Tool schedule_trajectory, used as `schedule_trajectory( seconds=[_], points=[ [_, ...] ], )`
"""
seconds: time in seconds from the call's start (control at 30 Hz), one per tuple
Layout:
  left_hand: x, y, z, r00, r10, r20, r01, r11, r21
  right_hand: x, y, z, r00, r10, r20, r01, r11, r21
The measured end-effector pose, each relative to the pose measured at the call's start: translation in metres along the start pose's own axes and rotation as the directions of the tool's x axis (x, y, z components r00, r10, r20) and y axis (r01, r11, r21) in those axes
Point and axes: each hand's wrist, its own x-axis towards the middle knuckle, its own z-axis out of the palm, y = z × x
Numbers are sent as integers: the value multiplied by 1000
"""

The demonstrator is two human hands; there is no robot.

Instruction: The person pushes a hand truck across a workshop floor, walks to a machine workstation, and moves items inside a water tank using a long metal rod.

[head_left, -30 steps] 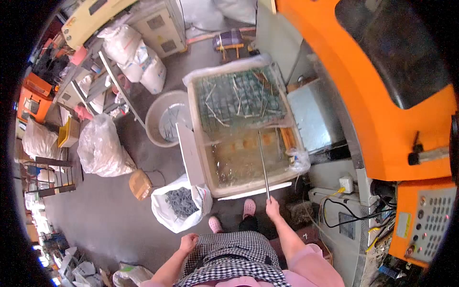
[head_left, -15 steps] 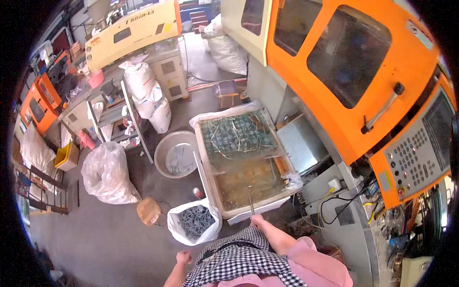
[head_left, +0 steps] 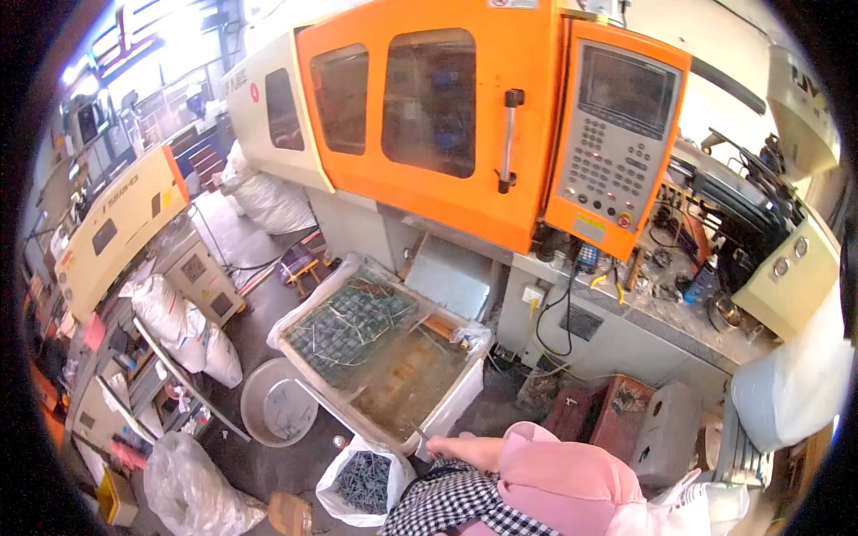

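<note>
My right hand (head_left: 438,447) is closed around a thin metal rod (head_left: 418,431), which points toward the near rim of a large tub (head_left: 472,382). Murky brown water (head_left: 407,380) fills the tub's near part. At its far side lies a dark green mesh (head_left: 347,327) with pale sticks across it. Just left of my right hand stands a white sack (head_left: 332,502) holding many dark grey thin pieces (head_left: 362,482). My left hand is out of view. A checkered apron (head_left: 447,500) covers my front.
An orange machine (head_left: 344,40) with a control panel (head_left: 617,134) rises behind the tub. A round grey basin (head_left: 255,415) and a clear plastic bag (head_left: 192,487) stand at left. Reddish bins (head_left: 617,429) and a grey box (head_left: 668,429) sit at right.
My view has turned right and up, bringing more of the orange machine and the right side into sight. My left hand has left the view. The rod remains in my right hand.
</note>
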Motion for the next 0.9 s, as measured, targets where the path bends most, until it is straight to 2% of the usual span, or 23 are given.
schedule_trajectory(
  seconds=[0.03,0.1,0.13,0.2,0.3,0.33,0.4,0.43,0.5,0.57,0.6,0.63,0.67,0.7,0.77,0.8,0.83,0.87,0.9],
  points=[
    [0,5,-2,999,32,7,-32,999,6,-37,-25,1,1000,-2,-8,2,1000,11],
    [-1,16,-5,995,96,11,-96,995,7,-99,-64,5,996,63,56,-80,909,409],
    [2,21,-6,991,133,14,-133,991,3,-92,-62,7,997,57,53,-74,905,418],
    [1,31,-9,979,201,23,-201,979,-18,-77,-59,12,983,-32,180,-61,872,486],
    [14,53,-11,954,291,66,-282,951,-124,-95,-87,26,990,-18,142,-53,875,482],
    [24,67,-9,949,295,114,-267,941,-208,-90,-88,33,986,-107,127,34,879,476],
    [44,103,-1,932,279,232,-172,903,-393,-96,-103,41,985,-96,143,26,904,426],
    [49,122,2,910,310,277,-167,883,-439,-103,-111,41,983,-86,161,22,932,363],
    [41,172,2,882,343,325,-162,865,-474,-120,-125,41,977,-111,180,35,925,378],
    [20,224,-3,829,181,529,218,766,-605,-135,-135,39,971,-139,195,53,919,390],
    [24,228,1,826,185,533,212,773,-597,-141,-139,36,969,-207,136,185,970,156],
    [33,232,7,780,113,616,315,779,-542,-142,-140,33,959,-274,76,280,955,-100],
    [40,236,13,722,41,691,413,776,-477,-142,-142,29,946,-318,59,322,916,-238],
    [45,238,19,720,44,693,404,785,-469,-145,-141,26,939,-338,59,337,880,-333],
    [48,240,33,616,237,751,433,695,-574,-128,-133,25,934,-341,109,355,841,-409],
    [54,235,42,591,308,746,382,707,-595,-118,-126,24,936,-329,126,351,843,-408],
    [70,219,55,617,380,689,127,816,-564,-108,-121,20,939,-317,135,344,852,-396],
    [90,198,68,628,462,626,-165,865,-473,-98,-117,18,941,-309,140,339,856,-389],
    [112,177,84,614,565,551,-485,821,-301,-91,-115,15,940,-311,137,340,858,-386]
  ],
)
